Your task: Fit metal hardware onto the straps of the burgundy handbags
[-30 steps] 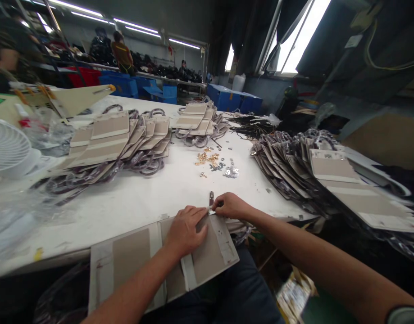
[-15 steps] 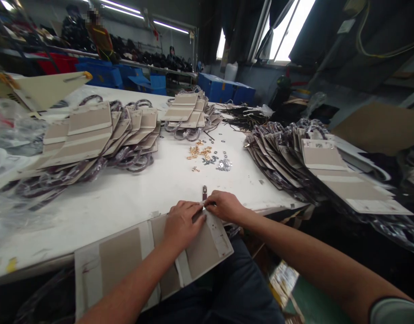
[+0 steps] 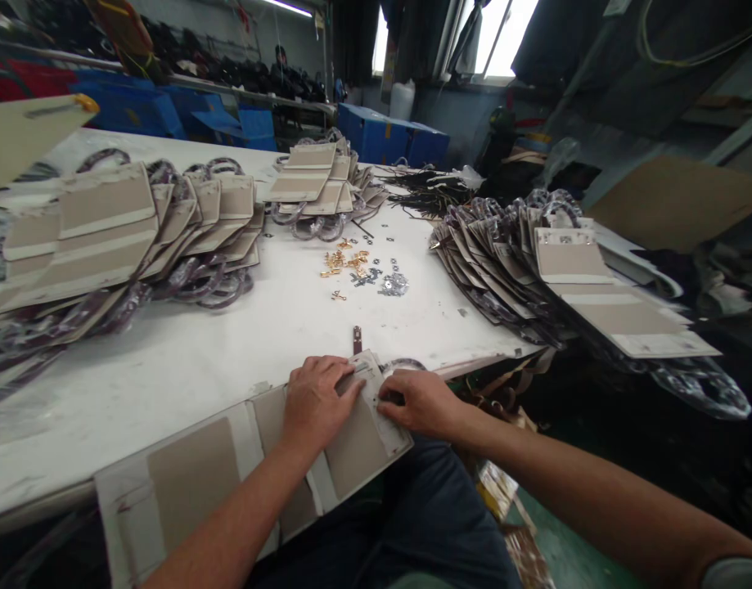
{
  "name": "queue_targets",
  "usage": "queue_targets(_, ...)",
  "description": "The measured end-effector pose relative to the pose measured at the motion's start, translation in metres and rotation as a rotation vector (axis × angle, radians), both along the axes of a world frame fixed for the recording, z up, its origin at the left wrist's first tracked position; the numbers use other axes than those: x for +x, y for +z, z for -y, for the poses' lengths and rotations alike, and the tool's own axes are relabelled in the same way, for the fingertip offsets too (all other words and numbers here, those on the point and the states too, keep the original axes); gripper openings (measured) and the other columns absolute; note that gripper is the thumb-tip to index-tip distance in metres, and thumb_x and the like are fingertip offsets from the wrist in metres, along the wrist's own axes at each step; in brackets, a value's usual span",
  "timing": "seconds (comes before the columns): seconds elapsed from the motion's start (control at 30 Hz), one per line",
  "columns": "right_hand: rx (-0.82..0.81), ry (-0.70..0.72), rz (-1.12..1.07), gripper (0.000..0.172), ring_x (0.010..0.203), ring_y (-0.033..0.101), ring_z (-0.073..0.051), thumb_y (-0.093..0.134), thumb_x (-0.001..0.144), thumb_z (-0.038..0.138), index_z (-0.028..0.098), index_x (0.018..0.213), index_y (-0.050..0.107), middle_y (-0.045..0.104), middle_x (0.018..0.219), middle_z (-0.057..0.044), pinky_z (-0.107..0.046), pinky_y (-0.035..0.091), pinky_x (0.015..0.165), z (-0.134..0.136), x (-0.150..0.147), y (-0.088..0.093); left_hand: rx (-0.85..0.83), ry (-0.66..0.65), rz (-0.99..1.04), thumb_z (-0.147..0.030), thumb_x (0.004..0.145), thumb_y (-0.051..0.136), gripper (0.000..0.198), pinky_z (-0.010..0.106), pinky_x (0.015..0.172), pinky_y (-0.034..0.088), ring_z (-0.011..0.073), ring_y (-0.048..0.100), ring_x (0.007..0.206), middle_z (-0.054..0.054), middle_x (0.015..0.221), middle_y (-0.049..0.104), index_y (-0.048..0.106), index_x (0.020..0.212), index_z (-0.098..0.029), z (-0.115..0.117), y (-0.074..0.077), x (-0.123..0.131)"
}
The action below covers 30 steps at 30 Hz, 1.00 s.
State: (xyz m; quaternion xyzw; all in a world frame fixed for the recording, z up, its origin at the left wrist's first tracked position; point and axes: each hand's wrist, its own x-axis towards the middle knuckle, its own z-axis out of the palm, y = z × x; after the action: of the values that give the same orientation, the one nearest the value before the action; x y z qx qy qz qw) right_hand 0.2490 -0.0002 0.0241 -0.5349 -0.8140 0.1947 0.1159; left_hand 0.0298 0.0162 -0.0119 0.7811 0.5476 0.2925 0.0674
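Note:
A long beige bag panel (image 3: 195, 458) with pale strips lies tilted across the table's front edge and over my lap. My left hand (image 3: 317, 401) presses on it near its far end, fingers bent and thumb apart, holding the panel. At the pale end strip, which shows small dark holes, my right hand (image 3: 412, 399) is closed in a pinch. Whatever its fingertips hold is hidden or too small to name. A dark strap tab (image 3: 357, 339) with a metal plate sticks out beyond the panel. Part of a dark handle (image 3: 403, 363) curves out behind my right hand.
Gold-coloured clasps (image 3: 344, 262) and small silver plates (image 3: 394, 284) lie mid-table. Stacked bag panels with wrapped handles stand at left (image 3: 105, 229), back (image 3: 311, 176) and right (image 3: 596, 294). Black straps (image 3: 430, 192) lie behind. Blue boxes (image 3: 381, 135) stand beyond the table.
My right hand has moved from the panel's far edge near the tab down onto the pale end strip. My left hand stays on the panel. The view has shifted right and slightly down.

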Motion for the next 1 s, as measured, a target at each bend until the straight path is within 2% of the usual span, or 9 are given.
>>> queue_targets(0.1, 0.030, -0.087, -0.006, 0.019, 0.088, 0.069, -0.020, 0.070, 0.093, 0.038, 0.027, 0.107, 0.076, 0.076, 0.100, -0.003, -0.028, 0.045, 0.074, 0.017, 0.000, -0.015, -0.002, -0.027, -0.038, -0.043, 0.084, 0.079, 0.032, 0.049, 0.097, 0.048, 0.0305, 0.062, 0.115, 0.004, 0.120, 0.075, 0.075, 0.113, -0.028, 0.001, -0.001, 0.000)
queue_targets(0.17, 0.075, -0.143, 0.017, 0.020, 0.089, 0.069, -0.021, 0.066, 0.096, 0.042, 0.027, 0.106, 0.075, 0.076, 0.103, -0.005, -0.028, 0.044, 0.072, 0.024, -0.004, -0.021, -0.005, -0.036, -0.050, -0.043, 0.082, 0.081, 0.037, 0.050, 0.097, 0.048, 0.0309, 0.062, 0.116, 0.004, 0.121, 0.075, 0.074, 0.115, -0.027, 0.001, -0.001, 0.001)
queue_targets(0.33, 0.123, -0.189, 0.061, 0.024, 0.087, 0.068, -0.020, 0.055, 0.102, 0.040, 0.026, 0.098, 0.076, 0.076, 0.101, -0.006, -0.027, 0.039, 0.067, 0.031, -0.013, -0.030, -0.012, -0.023, -0.083, -0.043, 0.084, 0.080, 0.035, 0.050, 0.097, 0.047, 0.0313, 0.061, 0.117, 0.005, 0.124, 0.074, 0.073, 0.115, -0.027, 0.000, -0.001, 0.004)
queue_targets(0.63, 0.142, -0.233, 0.012, 0.026, 0.087, 0.068, -0.018, 0.055, 0.102, 0.035, 0.024, 0.091, 0.076, 0.075, 0.093, -0.005, -0.026, 0.038, 0.069, 0.034, -0.009, -0.049, -0.016, -0.030, -0.092, -0.044, 0.084, 0.081, 0.035, 0.049, 0.100, 0.045, 0.0319, 0.059, 0.117, 0.005, 0.124, 0.073, 0.073, 0.113, -0.025, -0.001, -0.003, 0.007)
queue_targets(1.0, 0.214, -0.214, -0.283, 0.016, 0.075, 0.065, -0.014, 0.062, 0.093, 0.021, 0.021, 0.080, 0.072, 0.074, 0.081, -0.002, -0.024, 0.042, 0.072, 0.029, -0.002, -0.062, 0.035, -0.031, -0.100, -0.041, 0.081, 0.086, 0.036, 0.047, 0.096, 0.046, 0.0311, 0.061, 0.115, 0.004, 0.122, 0.075, 0.074, 0.110, -0.024, -0.003, -0.007, 0.008)
